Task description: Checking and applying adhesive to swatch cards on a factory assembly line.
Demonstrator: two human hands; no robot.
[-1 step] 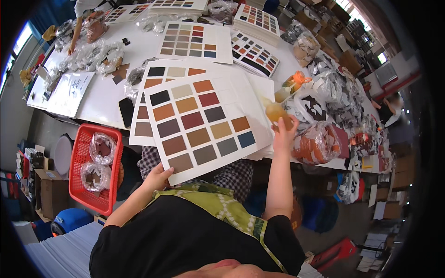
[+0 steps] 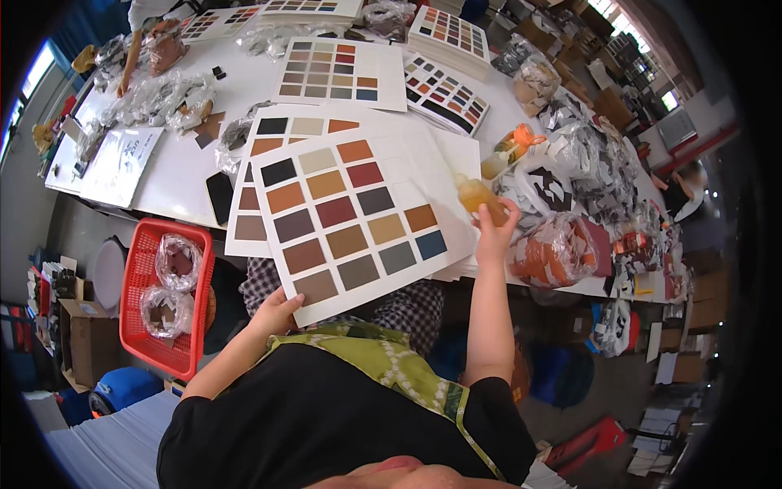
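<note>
Starting at the left, I am seeing a red basket (image 2: pixel 130 269) standing on the floor below the counter (image 2: pixel 175 175), with two clear plastic bags of scraps lying in it. My left hand (image 2: pixel 275 314) is gripping the near lower corner of a white swatch card (image 2: pixel 350 220), fingers clenched on its edge, and the card is tilting up over the counter's edge, covering other cards beneath it. The card is carrying rows of square samples in brown, tan, dark red, grey and blue. A black phone (image 2: pixel 220 197) is lying just beside the card stack. Further right, my right hand (image 2: pixel 497 232) is reaching up with its fingers wrapping the base of a small amber glue bottle (image 2: pixel 476 196), which is standing just beside the card's right edge. Beyond it, crumpled clear bags (image 2: pixel 562 248) of coloured pieces are crowding the counter.
</note>
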